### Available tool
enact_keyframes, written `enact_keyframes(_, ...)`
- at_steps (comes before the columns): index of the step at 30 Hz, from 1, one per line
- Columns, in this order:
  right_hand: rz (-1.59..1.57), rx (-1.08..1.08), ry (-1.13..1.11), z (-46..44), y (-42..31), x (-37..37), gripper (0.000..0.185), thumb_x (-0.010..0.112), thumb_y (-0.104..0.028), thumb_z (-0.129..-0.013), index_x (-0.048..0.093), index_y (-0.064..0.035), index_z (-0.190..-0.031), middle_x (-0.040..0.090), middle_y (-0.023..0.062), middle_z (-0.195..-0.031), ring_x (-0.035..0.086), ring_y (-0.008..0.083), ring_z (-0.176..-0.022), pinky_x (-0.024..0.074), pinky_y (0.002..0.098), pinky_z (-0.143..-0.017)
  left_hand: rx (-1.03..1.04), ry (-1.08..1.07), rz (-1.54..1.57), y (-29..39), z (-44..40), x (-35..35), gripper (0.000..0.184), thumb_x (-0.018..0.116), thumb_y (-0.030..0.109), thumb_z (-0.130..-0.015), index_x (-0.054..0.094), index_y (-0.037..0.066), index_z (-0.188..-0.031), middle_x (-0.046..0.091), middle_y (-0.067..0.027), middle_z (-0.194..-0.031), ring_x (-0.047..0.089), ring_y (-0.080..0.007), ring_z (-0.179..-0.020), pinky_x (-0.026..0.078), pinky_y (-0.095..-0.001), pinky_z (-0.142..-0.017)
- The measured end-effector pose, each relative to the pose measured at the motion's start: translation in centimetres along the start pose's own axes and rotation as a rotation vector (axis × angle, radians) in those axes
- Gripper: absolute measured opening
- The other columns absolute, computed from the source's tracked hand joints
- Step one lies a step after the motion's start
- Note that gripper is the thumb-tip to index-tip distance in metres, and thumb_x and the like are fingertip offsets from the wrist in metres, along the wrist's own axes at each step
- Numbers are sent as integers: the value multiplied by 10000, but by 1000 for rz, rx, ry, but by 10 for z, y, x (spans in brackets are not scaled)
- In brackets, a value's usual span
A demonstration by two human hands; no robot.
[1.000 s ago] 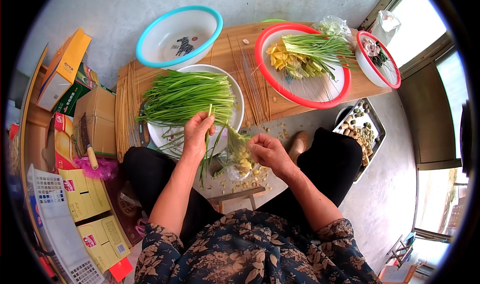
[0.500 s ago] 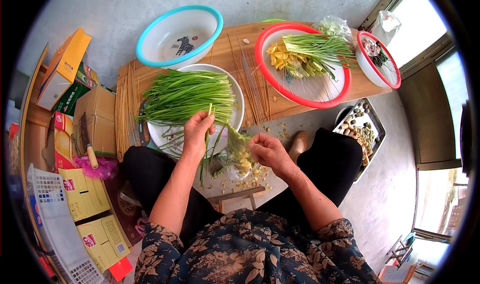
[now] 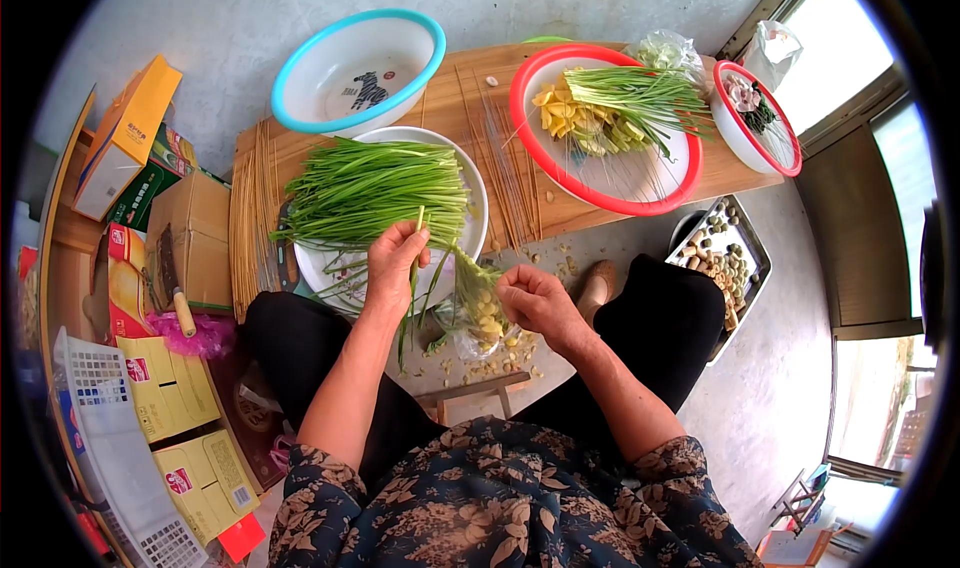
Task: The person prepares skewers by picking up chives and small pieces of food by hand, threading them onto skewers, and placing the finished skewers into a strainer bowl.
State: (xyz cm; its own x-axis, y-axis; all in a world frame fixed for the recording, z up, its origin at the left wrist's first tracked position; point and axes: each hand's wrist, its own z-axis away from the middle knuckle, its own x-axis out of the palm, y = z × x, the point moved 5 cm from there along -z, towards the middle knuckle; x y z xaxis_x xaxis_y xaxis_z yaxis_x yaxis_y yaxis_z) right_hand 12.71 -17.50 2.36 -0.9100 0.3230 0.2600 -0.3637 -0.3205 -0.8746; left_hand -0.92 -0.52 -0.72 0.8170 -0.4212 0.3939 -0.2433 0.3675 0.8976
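My left hand (image 3: 397,260) is closed round a few green garlic chives (image 3: 405,323), just over the near rim of a white plate (image 3: 481,208). A thick pile of garlic chives (image 3: 375,188) lies on that plate, with loose short stalks at its near side. To the right, my right hand (image 3: 540,298) is pinched shut; whatever its fingertips hold is too small to make out. Between and below my hands hangs a clear plastic bag (image 3: 478,318) with yellowish-green scraps in it.
Thin bamboo skewers (image 3: 258,218) lie on the wooden table (image 3: 460,98). A blue-rimmed basin (image 3: 360,68) and a red-rimmed basin (image 3: 620,183) with skewered vegetables stand behind. A metal tray (image 3: 757,268) is on the floor right. Boxes (image 3: 190,238) and a knife (image 3: 178,293) are at left.
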Motion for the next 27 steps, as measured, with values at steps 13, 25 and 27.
enact_keyframes(13, -4, 2, -2, 0, -1, 0, 75, 568, -117, -906, 531, -64, -866, 438, -51, -625, 359, 31, -504, 240, 188, -437, 6, -15, -64, -1, 0, -2, 108, 646, 73, -860, 599, 27, -945, 599, -2, -830, 524, -99, -628, 404, -232, -598)
enact_keyframes(25, -3, -6, -4, 1, 1, -1, 75, 561, -112, -909, 529, -57, -867, 437, -47, -630, 362, 34, -507, 246, 191, -444, 89, 43, -177, 8, 3, 3, 98, 651, 56, -840, 610, 17, -920, 599, 3, -788, 523, -77, -629, 413, -220, -606)
enact_keyframes(27, -4, 0, -3, 1, 1, -1, 76, 562, -112, -908, 529, -57, -867, 437, -47, -629, 362, 34, -507, 245, 191, -443, 100, 43, -178, 7, 3, 3, 96, 650, 53, -838, 610, 16, -918, 600, 4, -785, 522, -75, -629, 416, -220, -605)
